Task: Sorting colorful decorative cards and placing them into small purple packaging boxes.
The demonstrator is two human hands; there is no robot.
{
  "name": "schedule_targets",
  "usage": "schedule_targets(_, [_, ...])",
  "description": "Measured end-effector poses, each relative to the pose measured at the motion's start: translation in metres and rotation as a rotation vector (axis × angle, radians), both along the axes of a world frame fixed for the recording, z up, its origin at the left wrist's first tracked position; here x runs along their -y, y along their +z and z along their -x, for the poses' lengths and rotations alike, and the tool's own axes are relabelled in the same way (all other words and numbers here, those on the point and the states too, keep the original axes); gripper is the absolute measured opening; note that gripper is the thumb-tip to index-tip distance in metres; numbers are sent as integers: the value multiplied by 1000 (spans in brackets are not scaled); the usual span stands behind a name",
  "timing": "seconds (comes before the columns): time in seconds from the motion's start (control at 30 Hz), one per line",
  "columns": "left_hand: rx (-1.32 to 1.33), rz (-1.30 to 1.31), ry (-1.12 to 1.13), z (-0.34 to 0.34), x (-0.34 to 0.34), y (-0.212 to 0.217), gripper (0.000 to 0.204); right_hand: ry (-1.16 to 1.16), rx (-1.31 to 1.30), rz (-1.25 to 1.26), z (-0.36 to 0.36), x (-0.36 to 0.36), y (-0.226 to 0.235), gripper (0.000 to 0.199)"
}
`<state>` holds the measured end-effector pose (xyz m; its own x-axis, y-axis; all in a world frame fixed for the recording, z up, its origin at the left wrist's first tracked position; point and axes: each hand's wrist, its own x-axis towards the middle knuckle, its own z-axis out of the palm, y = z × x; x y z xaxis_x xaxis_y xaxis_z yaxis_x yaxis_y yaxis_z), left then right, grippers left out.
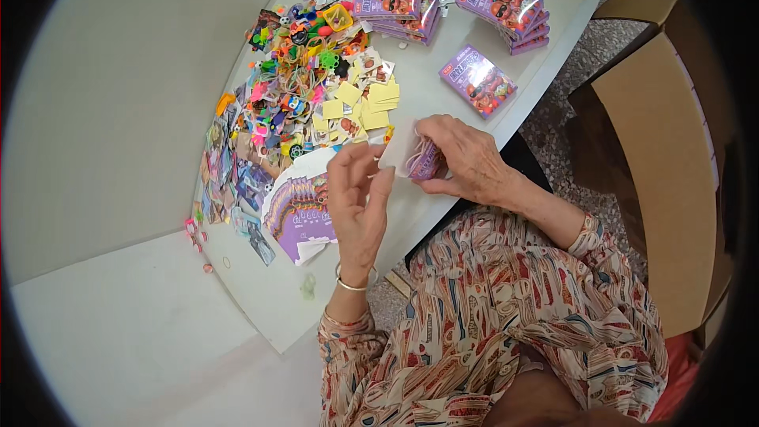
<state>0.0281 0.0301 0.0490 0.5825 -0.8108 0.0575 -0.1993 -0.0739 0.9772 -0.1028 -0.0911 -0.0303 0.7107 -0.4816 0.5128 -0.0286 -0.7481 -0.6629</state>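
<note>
A small purple cardboard box [426, 160] is held in my right hand [473, 160], fingers and thumb wrapped around its sides. Its open end faces left, with a white flap [398, 150] standing out and pale loops showing at the opening. Beside that flap is my left hand [360, 198], its fingers bent and its thumb apart from them; the thumb tip is at the flap's edge. Close to the left fingertips is a small orange-yellow piece [388, 134], too small to name. Flat purple box blanks [303, 213] lie fanned out left of my left hand.
A heap of small colourful toys [296, 87] covers the table's left side, with yellow cards [379, 99] next to it. Closed purple boxes are stacked at the back [395, 4] and right [510, 8]; a single box [478, 81] lies nearer. A cardboard carton [660, 111] stands on the right.
</note>
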Motion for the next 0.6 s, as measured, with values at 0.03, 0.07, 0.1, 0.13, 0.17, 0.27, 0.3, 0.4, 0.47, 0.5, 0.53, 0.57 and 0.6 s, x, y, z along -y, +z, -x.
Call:
schedule_targets(0.03, [-96,6,-7,1,-4,-5,22,10,28,-18,-1,0,0,88])
schedule_targets(0.07, [-192,12,-16,2,-6,-8,27,15,29,-19,-1,0,0,88])
schedule_targets(0.1, [-191,12,-11,-1,-7,-12,27,7,23,-25,0,1,-1,89])
schedule_targets(0.13, [-341,-61,-39,-4,-5,-16,30,-2,16,-30,0,1,-1,90])
schedule_targets(0.17, [-490,-134,-67,-7,-2,-19,34,0,16,-29,0,1,0,90])
schedule_targets(0.27, [-592,-102,-141,-10,6,-23,40,34,4,1,0,1,3,92])
schedule_targets(0.3, [-592,-100,-141,-6,7,-21,40,34,-1,13,0,1,3,93])
schedule_targets(0.4, [-381,-44,-114,8,9,-14,41,-3,-6,26,0,0,0,96])
schedule_targets(0.47, [359,-118,-159,11,3,-17,41,-29,-1,28,-1,-1,-1,98])
schedule_targets(0.5, [361,-118,-159,11,2,-19,41,-41,-7,28,-2,-1,-1,98])
schedule_targets(0.53, [465,-50,-173,10,0,-22,38,-51,-12,28,-3,0,-1,98])
schedule_targets(0.57, [569,18,-188,10,0,-23,35,-50,-11,29,-4,0,1,98])
schedule_targets(0.6, [570,19,-186,11,0,-23,35,-32,-15,41,-3,-1,6,96])
